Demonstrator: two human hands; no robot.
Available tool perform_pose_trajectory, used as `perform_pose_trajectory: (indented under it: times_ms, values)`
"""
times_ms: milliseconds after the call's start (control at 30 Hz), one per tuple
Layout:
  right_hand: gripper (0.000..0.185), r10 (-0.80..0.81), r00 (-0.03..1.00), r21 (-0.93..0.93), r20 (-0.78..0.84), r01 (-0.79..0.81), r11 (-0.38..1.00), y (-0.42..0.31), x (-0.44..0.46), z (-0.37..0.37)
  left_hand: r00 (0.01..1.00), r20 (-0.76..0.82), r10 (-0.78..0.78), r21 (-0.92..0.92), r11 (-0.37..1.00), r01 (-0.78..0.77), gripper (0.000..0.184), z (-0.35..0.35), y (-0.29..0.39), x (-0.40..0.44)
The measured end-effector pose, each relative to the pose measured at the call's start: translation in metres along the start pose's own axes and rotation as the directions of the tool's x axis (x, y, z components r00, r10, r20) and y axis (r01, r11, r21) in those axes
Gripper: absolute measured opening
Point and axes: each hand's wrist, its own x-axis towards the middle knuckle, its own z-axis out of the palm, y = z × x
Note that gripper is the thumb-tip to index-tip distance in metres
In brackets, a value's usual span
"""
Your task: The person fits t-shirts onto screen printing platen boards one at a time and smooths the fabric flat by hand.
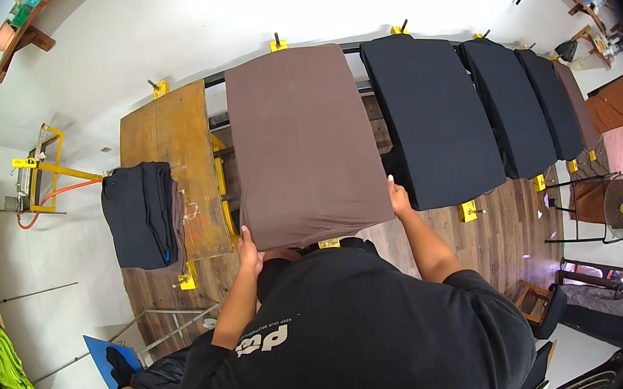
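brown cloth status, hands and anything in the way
Left hand at near-left corner, right hand at right edge, grip partly hidden. Brown cloth mostly smooth, wrinkled along near edge. Nothing lying on it.

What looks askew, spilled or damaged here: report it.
Nothing looks spilled or broken. Slightly odd: the brown cloth is creased along its near edge, between the left hand and right hand, though mostly smooth elsewhere. The wooden board at left shows scattered marks.

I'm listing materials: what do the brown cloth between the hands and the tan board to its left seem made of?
Brown cloth: matte fabric, perhaps knit, given soft wrinkles near its lower edge; fibre unclear.
Tan board: probably wood or plywood, worn finish, from its mottled, scuffed surface.
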Motion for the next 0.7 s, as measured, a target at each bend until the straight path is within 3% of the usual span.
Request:
perform_pose_trajectory:
  times_ms: [100,200,267,333,367,400,467,500,533,567,600,633,667,700]
  values:
    - [0.086,0.062,0.988,-0.041,-0.142,-0.069,0.997,-0.001,0.001,0.0,0.994,-0.1,0.042,0.063,0.997,-0.036,0.069,-0.002,0.001,0.009]
    - [0.084,0.004,1.0,-0.122,-0.019,-0.006,0.992,-0.012,0.01,0.004,0.985,-0.163,0.052,0.185,0.983,-0.021,0.072,-0.009,-0.006,0.032]
    - [0.084,0.043,0.999,-0.063,-0.007,-0.043,0.997,-0.004,0.009,0.007,0.983,-0.181,0.044,0.221,0.975,-0.003,0.072,-0.013,-0.014,0.039]
    - [0.083,0.127,0.991,0.135,-0.048,-0.12,0.984,-0.005,0.009,0.01,0.97,-0.211,-0.122,-0.005,0.992,0.123,0.07,-0.022,-0.031,0.044]
    - [0.082,0.19,0.978,0.271,-0.091,-0.159,0.949,-0.001,0.003,0.013,0.939,-0.243,-0.245,-0.173,0.963,0.207,0.055,-0.03,-0.039,0.047]
    - [0.076,0.351,0.936,0.449,-0.01,-0.309,0.838,0.014,0.003,0.012,0.938,-0.242,-0.248,-0.176,0.962,0.208,0.055,-0.048,-0.059,0.058]
    - [0.068,0.546,0.821,0.641,0.166,-0.511,0.573,0.014,-0.027,0.0,0.866,-0.212,-0.453,-0.356,0.861,0.363,0.037,-0.08,-0.096,0.072]
    - [0.053,0.477,0.807,0.672,0.349,-0.57,0.472,0.052,-0.034,0.002,0.866,-0.214,-0.453,-0.355,0.862,0.363,0.037,-0.076,-0.095,0.059]
    - [0.041,0.526,0.754,0.631,0.392,-0.637,0.443,0.064,-0.048,0.005,0.954,-0.079,-0.29,0.06,0.954,0.294,0.032,-0.063,-0.086,0.033]
    - [0.031,0.57,0.7,0.589,0.431,-0.696,0.41,0.073,-0.059,0.006,0.977,0.123,-0.175,0.442,0.891,0.104,0.03,-0.047,-0.075,0.007]
    - [0.026,0.492,0.681,0.46,0.542,-0.73,0.505,0.083,-0.074,0.008,0.977,0.128,-0.17,0.443,0.891,0.097,0.03,-0.027,-0.054,-0.014]
    - [0.028,0.421,0.635,0.324,0.648,-0.73,0.602,0.086,-0.083,0.011,0.925,0.282,-0.255,0.529,0.846,0.072,0.035,-0.002,-0.027,-0.034]
    - [0.03,0.311,0.658,0.32,0.686,-0.656,0.683,0.058,-0.101,0.007,0.842,0.413,-0.348,0.605,0.796,0.032,0.04,0.016,-0.014,-0.043]
    - [0.033,0.199,0.663,0.319,0.722,-0.574,0.755,0.001,-0.131,-0.004,0.842,0.413,-0.346,0.602,0.798,0.032,0.04,0.024,-0.016,-0.043]
